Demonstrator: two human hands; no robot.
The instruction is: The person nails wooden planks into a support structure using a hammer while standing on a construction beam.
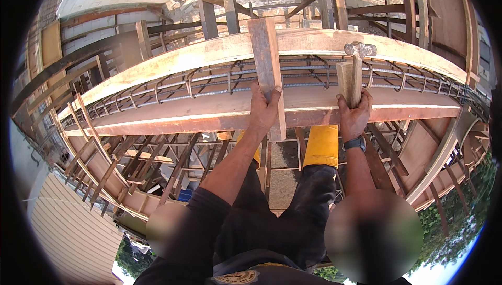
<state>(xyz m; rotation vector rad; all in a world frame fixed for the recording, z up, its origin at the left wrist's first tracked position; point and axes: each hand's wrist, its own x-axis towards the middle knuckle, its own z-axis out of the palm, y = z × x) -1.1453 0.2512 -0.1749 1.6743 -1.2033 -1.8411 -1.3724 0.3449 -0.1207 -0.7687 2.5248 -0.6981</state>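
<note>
A short wooden plank (266, 55) lies across the top of a long timber beam form, reaching from its far side board to past its near one. My left hand (265, 108) grips the plank near its close end, thumb on top. My right hand (355, 115), with a dark watch at the wrist, is closed around a hammer (356, 76) and a short wood piece (344, 78) side by side. The metal hammer head points up and away over the form's far board. Inside the form runs a cage of steel reinforcing bars (209, 87).
The form's near board (209, 120) passes just in front of my yellow boots (320, 146). Below me are many thin timber props and a narrow walkway (283, 185). Timber posts (230, 8) rise beyond the far board. Side forms (434, 154) curve away at right.
</note>
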